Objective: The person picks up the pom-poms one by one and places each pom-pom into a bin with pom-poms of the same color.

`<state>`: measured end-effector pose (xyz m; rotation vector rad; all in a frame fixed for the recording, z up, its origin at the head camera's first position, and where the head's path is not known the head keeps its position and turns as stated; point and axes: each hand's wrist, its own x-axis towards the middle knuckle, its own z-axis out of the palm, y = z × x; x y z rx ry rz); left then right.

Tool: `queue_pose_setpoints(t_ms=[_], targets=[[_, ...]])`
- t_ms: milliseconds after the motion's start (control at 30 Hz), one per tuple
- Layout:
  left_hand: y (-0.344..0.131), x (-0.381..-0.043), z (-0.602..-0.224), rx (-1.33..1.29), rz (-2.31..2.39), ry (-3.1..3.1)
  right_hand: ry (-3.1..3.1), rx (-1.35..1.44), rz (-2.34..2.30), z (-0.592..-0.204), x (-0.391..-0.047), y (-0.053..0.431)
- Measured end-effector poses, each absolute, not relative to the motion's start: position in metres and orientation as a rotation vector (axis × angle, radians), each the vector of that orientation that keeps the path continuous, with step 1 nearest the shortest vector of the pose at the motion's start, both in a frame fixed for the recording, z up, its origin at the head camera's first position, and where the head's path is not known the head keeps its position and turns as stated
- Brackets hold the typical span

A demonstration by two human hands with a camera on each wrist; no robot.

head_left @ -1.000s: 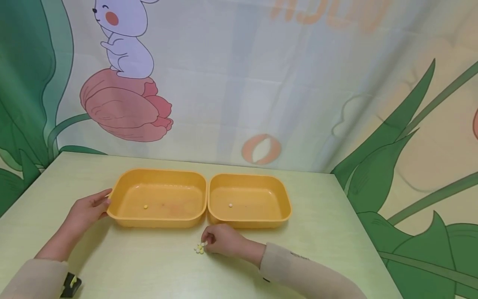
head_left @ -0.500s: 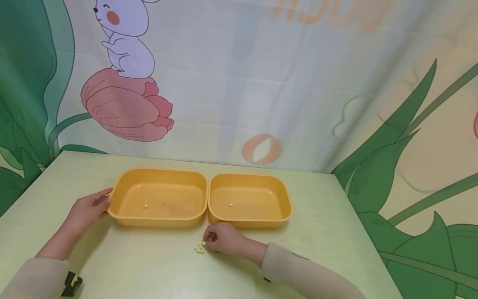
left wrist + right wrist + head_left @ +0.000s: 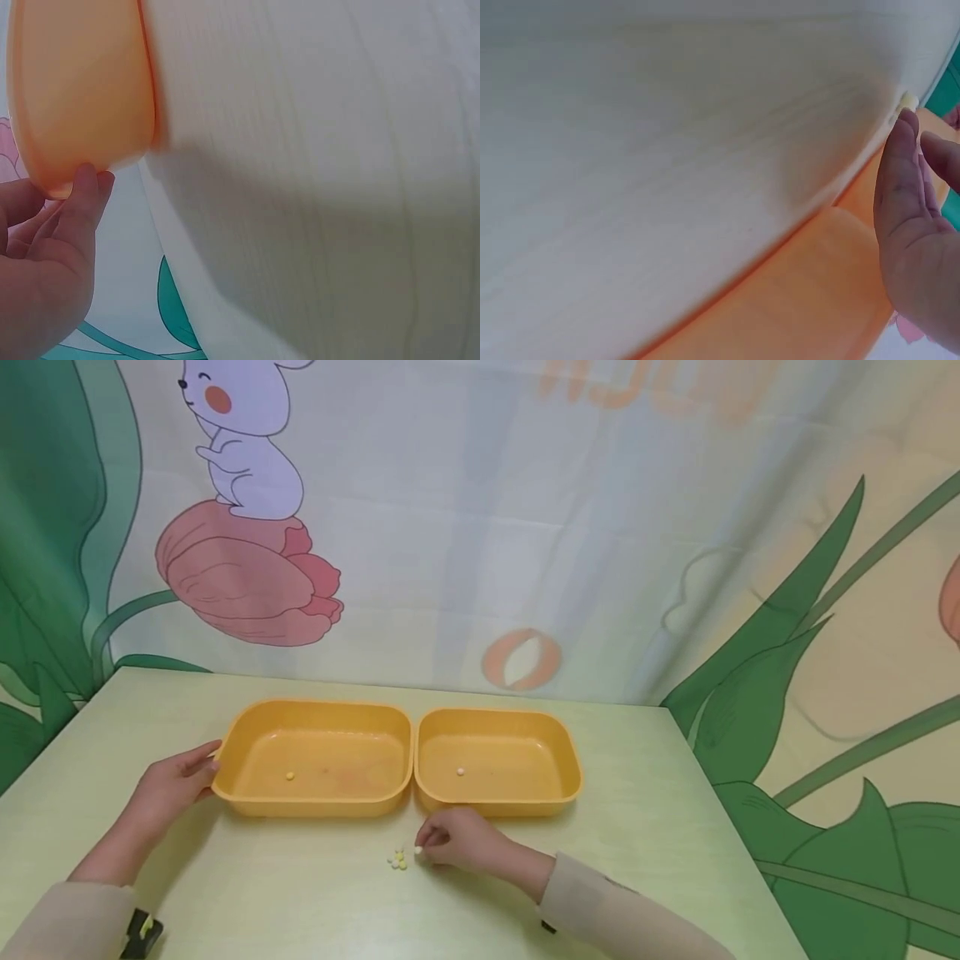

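My right hand (image 3: 467,841) pinches a small white bead (image 3: 417,851) between thumb and fingertips, low over the table. Just left of it lies a little pile of white and yellow beads (image 3: 398,861). In the right wrist view, the fingers (image 3: 904,165) of this hand point toward a pale bead (image 3: 907,100). At the far left, my left hand (image 3: 167,785) holds the end of the left yellow bin (image 3: 318,808). The left wrist view has its thumb and fingers (image 3: 86,191) around that bin's rim. One yellow bead (image 3: 290,776) lies inside.
A second, slightly smaller yellow bin (image 3: 498,809) stands against the first on the right, with one white bead (image 3: 461,772) in it. Both are on a pale table (image 3: 630,827). Behind hangs a printed curtain (image 3: 405,543). A black clip-like object (image 3: 141,935) shows by the left sleeve.
My right hand has drawn a white bead slightly right, apart from the pile. The left hand stays at the bin's end.
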<state>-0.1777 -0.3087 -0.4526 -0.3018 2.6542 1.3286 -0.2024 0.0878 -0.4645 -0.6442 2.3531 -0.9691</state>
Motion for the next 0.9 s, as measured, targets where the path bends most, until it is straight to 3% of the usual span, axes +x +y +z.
queue_pose_setpoints(t_ms=[467,900], targets=[[-0.308,-0.176,-0.452,-0.317,1.349,2.659,2.168,-0.54,-1.154,-0.44,-0.21,0.123],[-0.308,-0.176,-0.451,-0.306,1.368,2.643,2.194,-0.59,-1.047,-0.399,-0.233,0.154]])
